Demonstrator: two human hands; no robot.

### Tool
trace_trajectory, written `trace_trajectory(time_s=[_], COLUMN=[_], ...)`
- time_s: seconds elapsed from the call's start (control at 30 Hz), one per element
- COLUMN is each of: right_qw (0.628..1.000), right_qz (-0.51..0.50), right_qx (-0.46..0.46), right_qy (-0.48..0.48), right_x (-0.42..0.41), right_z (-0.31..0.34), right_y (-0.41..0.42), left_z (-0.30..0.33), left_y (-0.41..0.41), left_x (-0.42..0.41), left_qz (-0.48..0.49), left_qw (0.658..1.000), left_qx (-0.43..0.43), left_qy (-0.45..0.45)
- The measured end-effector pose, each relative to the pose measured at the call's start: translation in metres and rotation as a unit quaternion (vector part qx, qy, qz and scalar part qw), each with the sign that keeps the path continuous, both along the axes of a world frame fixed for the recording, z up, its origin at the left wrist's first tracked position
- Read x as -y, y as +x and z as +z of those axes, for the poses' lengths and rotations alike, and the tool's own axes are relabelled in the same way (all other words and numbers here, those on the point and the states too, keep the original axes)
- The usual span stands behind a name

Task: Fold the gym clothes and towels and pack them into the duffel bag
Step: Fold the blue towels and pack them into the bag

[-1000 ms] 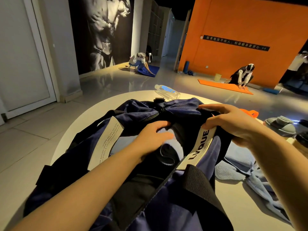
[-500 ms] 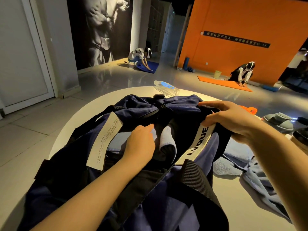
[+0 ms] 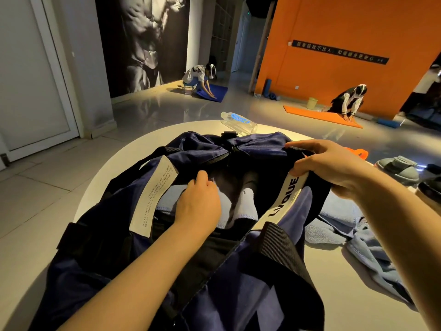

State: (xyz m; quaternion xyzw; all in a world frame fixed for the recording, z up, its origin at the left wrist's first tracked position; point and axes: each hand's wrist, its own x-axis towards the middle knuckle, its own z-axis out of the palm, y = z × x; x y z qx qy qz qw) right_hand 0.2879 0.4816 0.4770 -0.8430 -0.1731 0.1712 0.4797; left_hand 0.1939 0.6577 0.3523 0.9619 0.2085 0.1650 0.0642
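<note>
Head view: hands at the open bag

Navy bag [image 3: 233,290] lies open on the round worktop [image 3: 358,304]. Left hand [image 3: 199,206] sits at the opening, fingers curled over a pale towel [image 3: 248,206] inside. Right hand [image 3: 334,168] grips the far rim, holding it up. More towels [image 3: 353,237] lie beside the bag.
</note>
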Motion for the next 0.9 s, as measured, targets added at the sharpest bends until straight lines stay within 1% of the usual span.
trace_trajectory(time_s=[0.07, 0.13, 0.17, 0.2, 0.23, 0.27, 0.3, 0.37, 0.4, 0.47, 0.53, 0.63, 0.67, 0.77, 0.83, 0.9], right_qw=[1.000, 1.000, 1.000, 1.000, 0.999, 0.999, 0.999, 0.998, 0.997, 0.997, 0.997, 0.997, 0.997, 0.998, 0.997, 0.998], right_qz=[-0.004, -0.007, -0.009, -0.011, -0.015, -0.020, -0.025, -0.045, -0.055, -0.059, -0.048, -0.028, -0.022, -0.025, -0.036, -0.043], right_qx=[-0.002, 0.004, 0.008, 0.011, 0.016, 0.023, 0.031, 0.046, 0.050, 0.054, 0.056, 0.055, 0.054, 0.046, 0.037, 0.029], right_qy=[-0.006, -0.009, -0.011, -0.015, -0.023, -0.031, -0.034, -0.017, -0.001, -0.001, -0.025, -0.045, -0.047, -0.046, -0.051, -0.047], right_x=[0.000, -0.001, -0.001, -0.003, -0.004, -0.006, -0.007, -0.005, -0.004, -0.001, 0.000, 0.001, 0.002, 0.007, 0.008, 0.008], right_z=[0.000, -0.002, -0.003, -0.004, -0.005, -0.004, -0.001, 0.013, 0.022, 0.036, 0.038, 0.034, 0.033, 0.030, 0.026, 0.023], right_y=[0.000, 0.001, 0.002, 0.002, 0.002, 0.002, 0.001, 0.000, 0.001, 0.002, 0.000, -0.003, -0.004, -0.005, -0.004, -0.004], left_z=[0.006, 0.022, 0.029, 0.032, 0.029, 0.025, 0.021, 0.018, 0.017, 0.016, 0.017, 0.015, 0.012, 0.005, 0.004, 0.007], left_y=[-0.002, -0.002, 0.001, 0.006, 0.014, 0.023, 0.030, 0.035, 0.037, 0.041, 0.046, 0.057, 0.060, 0.068, 0.068, 0.058], left_x=[0.004, 0.005, 0.007, 0.008, 0.011, 0.013, 0.015, 0.018, 0.018, 0.020, 0.022, 0.023, 0.024, 0.027, 0.029, 0.029], left_qz=[-0.005, -0.039, -0.073, -0.132, -0.189, -0.225, -0.227, -0.186, -0.168, -0.154, -0.143, -0.115, -0.100, -0.065, -0.080, -0.104], left_qw=[0.996, 0.986, 0.980, 0.973, 0.968, 0.963, 0.960, 0.947, 0.937, 0.925, 0.917, 0.904, 0.905, 0.920, 0.923, 0.937], left_qx=[-0.022, 0.036, 0.066, 0.065, 0.018, -0.031, -0.108, -0.245, -0.291, -0.336, -0.363, -0.399, -0.404, -0.384, -0.373, -0.329], left_qy=[0.082, 0.159, 0.173, 0.180, 0.165, 0.147, 0.122, 0.095, 0.096, 0.092, 0.086, 0.100, 0.083, 0.031, 0.041, 0.057])
